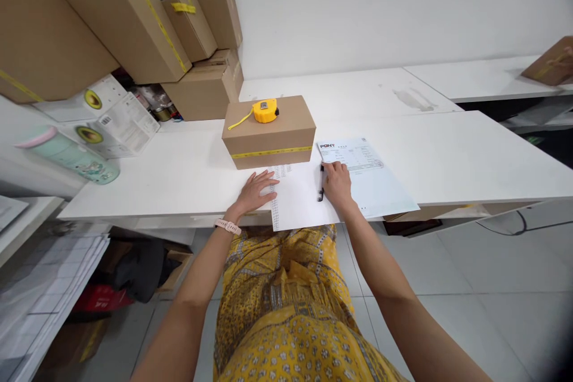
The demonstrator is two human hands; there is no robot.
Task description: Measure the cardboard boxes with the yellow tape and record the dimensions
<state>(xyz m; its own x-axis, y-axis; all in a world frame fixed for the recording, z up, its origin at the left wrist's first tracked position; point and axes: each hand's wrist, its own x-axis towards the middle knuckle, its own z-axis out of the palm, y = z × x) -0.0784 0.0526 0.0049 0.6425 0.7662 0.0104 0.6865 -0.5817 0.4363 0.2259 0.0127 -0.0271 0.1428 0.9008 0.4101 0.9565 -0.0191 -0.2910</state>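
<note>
My left hand [255, 190] lies flat with fingers spread on a white sheet of paper [298, 203] at the front edge of the white table [179, 173]. My right hand [336, 184] is closed around a black pen [321, 184], its tip on the paper. A printed form [371, 176] lies partly under my right hand and runs out to the right. Just behind the papers stands a small cardboard box [268, 131] with yellow tape. A yellow tape measure [265, 111] rests on top of it.
Several taped cardboard boxes [134, 24] lean against the wall at the back left, with white cartons [111, 113] and a green bottle [71, 155] below them. Another box [553, 62] sits at the far right. Stacked sheets [49, 286] lie low at the left.
</note>
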